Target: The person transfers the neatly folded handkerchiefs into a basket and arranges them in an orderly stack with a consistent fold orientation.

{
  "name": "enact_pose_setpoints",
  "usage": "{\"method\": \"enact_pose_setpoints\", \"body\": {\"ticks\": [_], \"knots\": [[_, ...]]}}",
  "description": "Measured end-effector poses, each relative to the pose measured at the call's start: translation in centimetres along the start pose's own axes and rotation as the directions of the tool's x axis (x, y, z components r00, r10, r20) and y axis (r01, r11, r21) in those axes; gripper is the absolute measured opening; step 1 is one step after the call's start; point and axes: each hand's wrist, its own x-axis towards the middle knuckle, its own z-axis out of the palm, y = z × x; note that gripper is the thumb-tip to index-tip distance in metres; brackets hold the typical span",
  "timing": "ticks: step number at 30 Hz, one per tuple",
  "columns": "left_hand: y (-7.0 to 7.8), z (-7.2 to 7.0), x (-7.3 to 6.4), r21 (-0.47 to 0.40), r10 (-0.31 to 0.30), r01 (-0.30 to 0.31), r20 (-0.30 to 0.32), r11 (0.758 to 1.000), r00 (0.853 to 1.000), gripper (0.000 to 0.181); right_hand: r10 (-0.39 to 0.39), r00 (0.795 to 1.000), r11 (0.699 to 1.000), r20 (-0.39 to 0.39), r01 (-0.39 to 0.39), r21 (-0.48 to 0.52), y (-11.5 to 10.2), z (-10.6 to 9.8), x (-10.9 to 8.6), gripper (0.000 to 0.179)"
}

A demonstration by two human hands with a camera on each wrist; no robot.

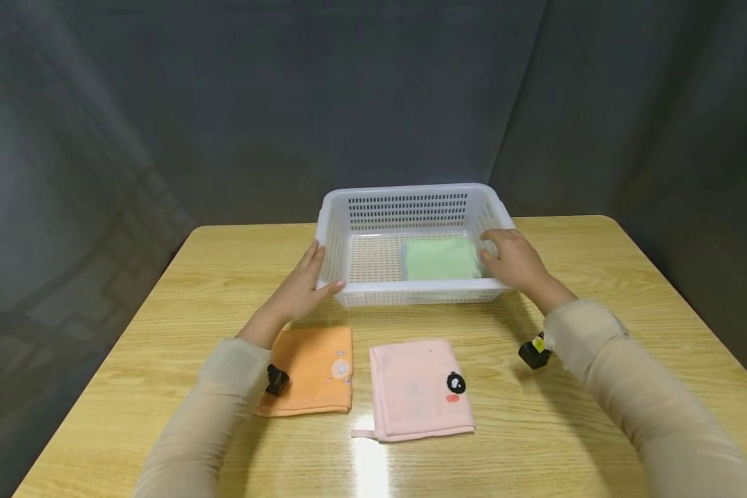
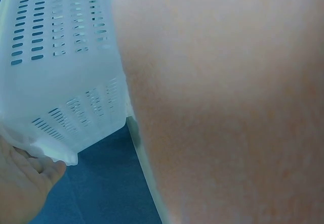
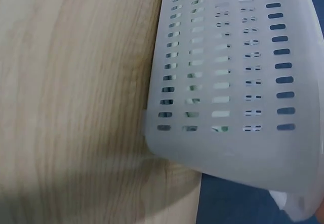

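A white plastic basket point(image 1: 411, 294) with slotted walls stands at the back of the table. Inside it, toward the right, lies a folded light green cloth point(image 1: 442, 258). My left hand point(image 1: 299, 289) rests at the front left corner, fingers fairly straight along the outer side and thumb by the front rim. Over the right rim reaches my right hand point(image 1: 515, 261), its fingers loosely bent inside the basket beside the green cloth, with no cloth visible between them. The left wrist view shows the left hand point(image 2: 23, 183) beside the basket corner; the right wrist view shows mostly the basket's outer wall point(image 3: 217, 82).
On the wooden table point(image 1: 504, 429), nearer me, lie a folded orange cloth point(image 1: 314, 366), partly behind the left wrist, and a folded pink cloth point(image 1: 417, 391) with a loop. A dark curtain point(image 1: 348, 104) hangs behind the table. Small black devices point(image 1: 535, 353) sit at the wrists.
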Motion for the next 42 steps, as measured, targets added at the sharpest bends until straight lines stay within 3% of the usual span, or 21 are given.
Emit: {"method": "enact_pose_setpoints", "body": {"ticks": [13, 19, 25, 34, 42], "knots": [[0.1, -0.1, 0.0, -0.021, -0.003, 0.003, -0.001, 1.0, 1.0, 0.085, 0.014, 0.999, 0.999, -0.05, -0.011, 0.041, 1.5, -0.1, -1.9, 0.044], [0.1, 0.0, 0.0, -0.033, -0.003, 0.003, 0.002, 0.999, 1.0, 0.085, 0.004, 1.0, 0.999, 0.005, -0.004, 0.038, 2.1, 0.0, -2.4, 0.054], [0.0, 0.0, 0.0, -0.037, -0.007, 0.007, 0.0, 0.999, 1.0, 0.085, 0.009, 0.998, 0.999, 0.063, -0.006, -0.042, 2.2, 0.0, -2.4, 0.07], [0.0, -0.1, 0.0, -0.055, -0.003, 0.003, 0.006, 0.999, 1.0, 0.083, 0.038, 0.983, 0.997, 0.18, -0.026, -0.067, 1.6, -0.7, -2.5, 0.086], [0.1, -0.4, 0.0, -0.086, -0.018, 0.02, 0.015, 0.996, 1.0, 0.088, 0.049, 0.982, 0.997, 0.185, -0.035, -0.075, 1.5, -0.7, -2.6, 0.087]]}}
